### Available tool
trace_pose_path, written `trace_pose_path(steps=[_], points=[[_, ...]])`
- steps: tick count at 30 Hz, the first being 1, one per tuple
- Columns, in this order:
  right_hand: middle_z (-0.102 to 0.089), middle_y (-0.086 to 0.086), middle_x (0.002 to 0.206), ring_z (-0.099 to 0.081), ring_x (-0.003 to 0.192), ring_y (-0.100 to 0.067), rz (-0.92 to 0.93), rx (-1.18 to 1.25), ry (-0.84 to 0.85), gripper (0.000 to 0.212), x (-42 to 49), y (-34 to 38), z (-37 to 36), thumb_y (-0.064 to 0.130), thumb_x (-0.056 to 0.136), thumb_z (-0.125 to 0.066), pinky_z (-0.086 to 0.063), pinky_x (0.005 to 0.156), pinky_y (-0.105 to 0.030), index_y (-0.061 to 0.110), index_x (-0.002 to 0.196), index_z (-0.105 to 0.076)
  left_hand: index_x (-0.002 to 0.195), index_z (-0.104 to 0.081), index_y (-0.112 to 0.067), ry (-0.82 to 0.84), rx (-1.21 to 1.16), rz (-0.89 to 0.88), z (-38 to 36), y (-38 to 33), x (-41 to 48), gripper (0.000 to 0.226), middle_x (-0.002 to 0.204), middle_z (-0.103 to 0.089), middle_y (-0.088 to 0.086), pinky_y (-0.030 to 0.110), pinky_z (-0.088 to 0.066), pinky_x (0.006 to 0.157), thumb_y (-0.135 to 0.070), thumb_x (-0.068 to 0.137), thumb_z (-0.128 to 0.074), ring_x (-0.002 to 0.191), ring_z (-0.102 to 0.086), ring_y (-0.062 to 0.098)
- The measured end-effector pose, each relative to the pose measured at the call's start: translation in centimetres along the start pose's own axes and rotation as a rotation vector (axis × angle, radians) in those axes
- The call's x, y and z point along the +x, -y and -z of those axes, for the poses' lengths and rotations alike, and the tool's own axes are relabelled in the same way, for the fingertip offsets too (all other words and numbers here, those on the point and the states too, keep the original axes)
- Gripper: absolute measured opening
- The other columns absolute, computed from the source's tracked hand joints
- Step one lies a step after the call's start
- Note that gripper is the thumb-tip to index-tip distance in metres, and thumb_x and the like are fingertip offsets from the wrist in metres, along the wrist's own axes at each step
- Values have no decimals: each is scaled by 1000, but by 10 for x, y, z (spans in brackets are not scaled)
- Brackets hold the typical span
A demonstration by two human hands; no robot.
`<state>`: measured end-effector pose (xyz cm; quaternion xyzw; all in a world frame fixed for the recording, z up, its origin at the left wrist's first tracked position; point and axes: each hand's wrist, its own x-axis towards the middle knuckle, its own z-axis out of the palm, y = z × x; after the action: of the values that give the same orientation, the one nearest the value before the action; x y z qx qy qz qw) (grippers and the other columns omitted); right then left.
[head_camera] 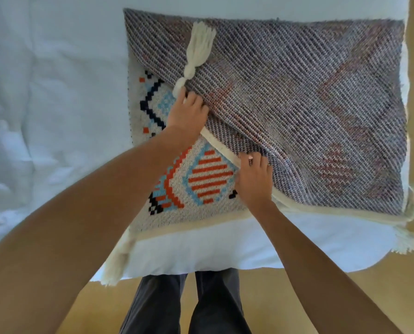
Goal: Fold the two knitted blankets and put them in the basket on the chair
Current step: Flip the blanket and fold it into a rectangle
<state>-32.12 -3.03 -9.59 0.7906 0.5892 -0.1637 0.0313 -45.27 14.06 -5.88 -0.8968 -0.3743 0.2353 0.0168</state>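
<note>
Nearest, below the knitted blanket (297, 104), dark trousers (189, 307) stand on a smooth tan floor (297, 297). The rounded corner of a bed (44, 116), under soft white bedding that is faintly creased, carries the blanket.

The blanket lies flat on this corner, its near edge just inside the bed's edge. A shaggy cream tassel (119, 256) hangs off the blanket's near left corner and more tassels dangle off its right side.

The work looks to be early in the first fold. One corner is drawn over so that the flap covers most of the blanket's right and far parts. The flap shows the reverse, a grey-mauve knit in fine diagonal ribs with faint reddish ghosts of the pattern. To the flap's left the face side is exposed: an off-white ground with stepped, pixel-like diamonds in orange, pale blue and navy.

The right hand (254, 179) pinches the flap's thick cream border (225, 150) partway along. The left hand (186, 112) curls round the same border farther up, at the flap's tip, where a knotted yarn tassel (198, 49) lies on the ribbed side.

This fold needs squaring and at least one more fold seems likely. No second blanket, basket or chair is in view (so both stowing steps appear undone). The wool looks thick, limp and likely to hold a crease loosely.
</note>
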Motion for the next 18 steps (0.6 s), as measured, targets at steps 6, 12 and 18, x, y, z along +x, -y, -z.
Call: trace_pose_path(steps=[6,12,18], points=[[-55,-14,117,-50,109,-32,12,-28,46,31,14,-5,2,4,88,-51,-41,94,-48,8,119,-53,128,-46,-11,82,71,95,-17,35,-10,46,131,-48,15,49,-23,113,-21,85,-60,126,-41,32],[-61,-12,104,-57,98,-29,94,84,32,24,2,-6,8,2,86,-51,-45,90,-44,4,108,-58,125,-44,-13,211,-51,195,-40,21,-74,35,126,-51,14,41,-39,99,-26,93,-47,116,-48,29],[-55,-7,76,-53,68,-25,319,82,-54,11,-70,-7,-16,8,82,-46,-47,60,-36,8,82,-57,122,-44,-12,427,-132,230,-73,-23,-179,28,119,-54,11,32,-43,67,-24,97,-36,99,-59,27]])
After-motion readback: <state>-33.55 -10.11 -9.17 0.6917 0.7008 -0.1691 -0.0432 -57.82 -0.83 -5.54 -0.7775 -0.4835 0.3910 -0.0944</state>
